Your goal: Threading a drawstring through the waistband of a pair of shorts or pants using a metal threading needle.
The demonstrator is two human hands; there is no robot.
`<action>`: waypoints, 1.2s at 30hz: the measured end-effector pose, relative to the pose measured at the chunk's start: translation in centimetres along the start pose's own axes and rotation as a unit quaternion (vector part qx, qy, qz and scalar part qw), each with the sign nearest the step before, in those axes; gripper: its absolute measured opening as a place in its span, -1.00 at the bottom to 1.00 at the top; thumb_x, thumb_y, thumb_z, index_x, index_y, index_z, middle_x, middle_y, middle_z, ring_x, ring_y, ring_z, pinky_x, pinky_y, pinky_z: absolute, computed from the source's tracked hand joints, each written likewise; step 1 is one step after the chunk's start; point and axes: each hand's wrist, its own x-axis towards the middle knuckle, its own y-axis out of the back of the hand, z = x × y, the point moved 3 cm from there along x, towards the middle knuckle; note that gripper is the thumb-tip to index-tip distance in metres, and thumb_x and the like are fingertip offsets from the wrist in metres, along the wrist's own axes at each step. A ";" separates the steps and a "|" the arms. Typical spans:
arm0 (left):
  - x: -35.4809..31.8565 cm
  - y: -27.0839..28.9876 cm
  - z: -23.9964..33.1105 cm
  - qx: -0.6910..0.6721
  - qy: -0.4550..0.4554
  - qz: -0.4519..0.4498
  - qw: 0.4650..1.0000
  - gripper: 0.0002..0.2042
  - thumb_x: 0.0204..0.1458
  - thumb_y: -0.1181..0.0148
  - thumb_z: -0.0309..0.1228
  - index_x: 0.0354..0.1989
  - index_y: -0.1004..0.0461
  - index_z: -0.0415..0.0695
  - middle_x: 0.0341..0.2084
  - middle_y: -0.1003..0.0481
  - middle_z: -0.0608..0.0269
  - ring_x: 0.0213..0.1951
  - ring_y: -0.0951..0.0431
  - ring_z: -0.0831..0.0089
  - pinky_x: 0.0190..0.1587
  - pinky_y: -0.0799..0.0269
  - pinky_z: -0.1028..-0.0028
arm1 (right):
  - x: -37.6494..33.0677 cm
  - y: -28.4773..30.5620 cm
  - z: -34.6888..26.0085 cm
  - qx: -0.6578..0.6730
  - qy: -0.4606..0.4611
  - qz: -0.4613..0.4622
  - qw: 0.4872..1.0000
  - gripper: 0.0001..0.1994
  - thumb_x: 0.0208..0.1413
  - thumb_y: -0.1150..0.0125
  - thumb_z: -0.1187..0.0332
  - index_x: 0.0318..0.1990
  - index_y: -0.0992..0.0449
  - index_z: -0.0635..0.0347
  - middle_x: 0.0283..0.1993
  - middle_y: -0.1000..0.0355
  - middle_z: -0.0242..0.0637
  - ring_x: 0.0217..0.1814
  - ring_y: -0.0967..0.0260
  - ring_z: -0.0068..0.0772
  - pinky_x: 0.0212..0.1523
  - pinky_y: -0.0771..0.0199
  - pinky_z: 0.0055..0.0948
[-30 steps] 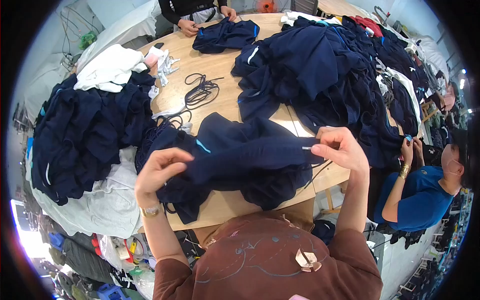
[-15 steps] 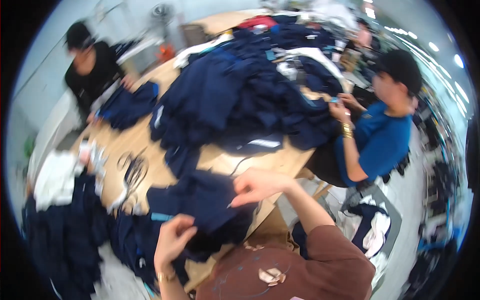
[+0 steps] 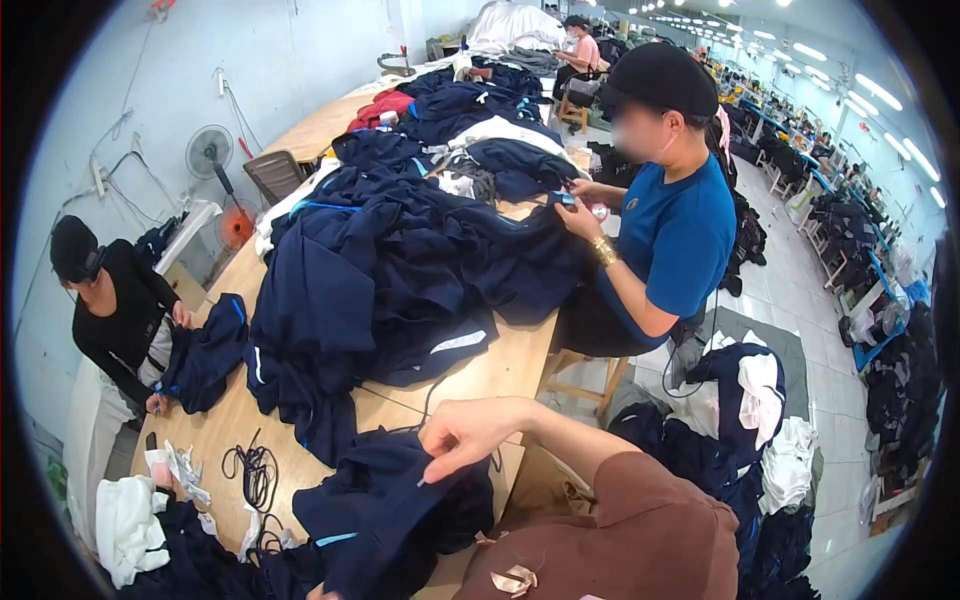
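A navy garment [image 3: 385, 505] with a light blue strip lies bunched over the table's near edge in front of me. My right hand [image 3: 465, 437] is just above it, thumb and fingers closed in a pinch. A small pale tip shows below the thumb, but what it belongs to is hidden in the hand. Only a sliver of my left hand [image 3: 322, 594] shows at the bottom edge, beside the garment's lower part. Its fingers cannot be made out.
A large heap of navy garments [image 3: 400, 260] covers the middle of the wooden table [image 3: 455, 385]. Dark cords [image 3: 255, 470] and a white cloth [image 3: 130, 530] lie at left. A co-worker in blue [image 3: 675, 230] sits at right, another in black [image 3: 120, 310] at far left, both handling cloth.
The view has swung, so the scene sits differently. My left hand, plainly seen over the garment before, is now almost out of the picture. My right hand stays pinched above the garment.
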 end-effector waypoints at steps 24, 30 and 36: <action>1.1 -6.6 1.4 0.245 -0.053 -0.229 0.941 -0.57 0.06 -0.11 -0.14 -0.64 -0.29 -0.28 -0.76 -0.21 -0.02 -0.66 -0.09 0.14 -0.60 -0.14 0.33 | 2.4 -6.8 2.1 -0.040 -0.073 -0.223 0.971 -0.75 -0.02 -0.29 0.23 -0.45 -0.48 0.24 -0.25 -0.46 -0.24 -0.45 -0.40 -0.44 -0.43 -0.36 -0.55; 0.7 -9.3 0.2 0.159 -0.109 -0.181 0.964 -0.58 0.07 -0.13 -0.17 -0.63 -0.28 -0.28 -0.79 -0.12 0.14 -0.69 -0.03 0.50 -0.63 -0.04 0.43 | 2.7 -9.0 0.7 0.018 -0.096 -0.274 0.957 -0.53 -0.03 -0.28 0.21 0.04 -0.33 0.14 -0.07 -0.43 -0.19 -0.20 -0.47 -0.34 -0.27 -0.42 -0.50; -0.1 -10.2 -0.9 0.122 -0.077 -0.126 0.982 -0.59 0.06 -0.13 -0.12 -0.55 -0.35 -0.29 -0.72 -0.25 0.04 -0.67 -0.16 0.38 -0.55 -0.16 0.38 | 2.1 -8.3 1.3 -0.009 -0.121 -0.290 0.949 -0.65 -0.02 -0.28 0.27 -0.08 -0.41 0.18 -0.28 -0.47 -0.30 -0.22 -0.42 -0.46 -0.25 -0.40 -0.51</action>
